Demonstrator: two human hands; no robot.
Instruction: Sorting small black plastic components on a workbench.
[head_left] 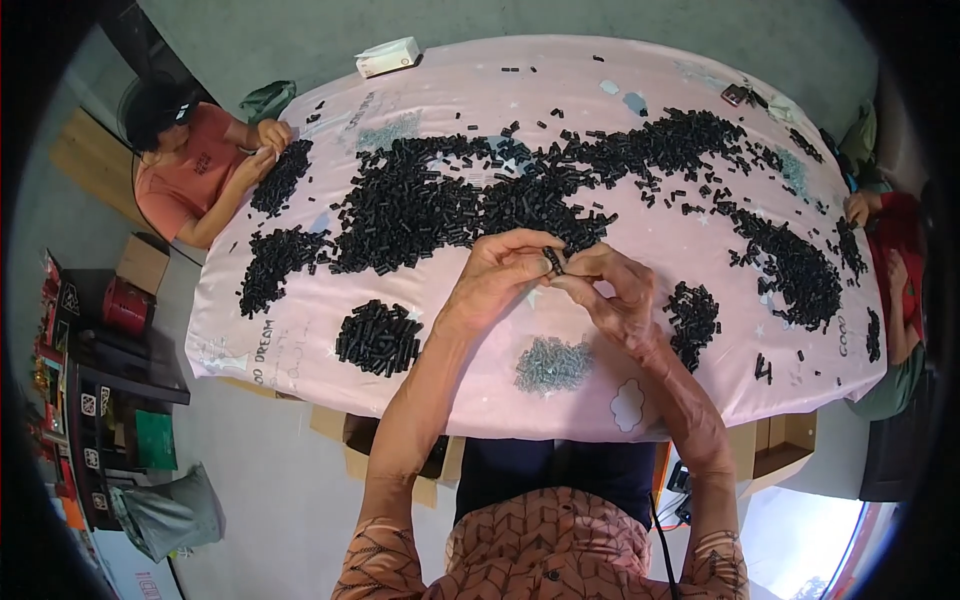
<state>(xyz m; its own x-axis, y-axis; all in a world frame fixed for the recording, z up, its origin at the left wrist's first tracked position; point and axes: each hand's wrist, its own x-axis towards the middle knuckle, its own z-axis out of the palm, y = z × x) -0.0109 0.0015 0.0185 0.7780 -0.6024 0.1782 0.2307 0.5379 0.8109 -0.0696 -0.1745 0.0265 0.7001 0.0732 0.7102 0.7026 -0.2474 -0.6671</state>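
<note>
over the tabletop [665,238], inward from its near edge, the left hand [497,277] and right hand [618,297] pinch a small black piece [555,263] between their fingertips. bare pink cloth [485,385] separates translucent bits [554,366] near that edge from stubby black cylinders [378,339] heaped to the left.

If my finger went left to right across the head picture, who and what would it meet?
Person in dark cap, rounded black pile, left hand, right hand, small black pile, long black pile on the right, person in red.
</note>
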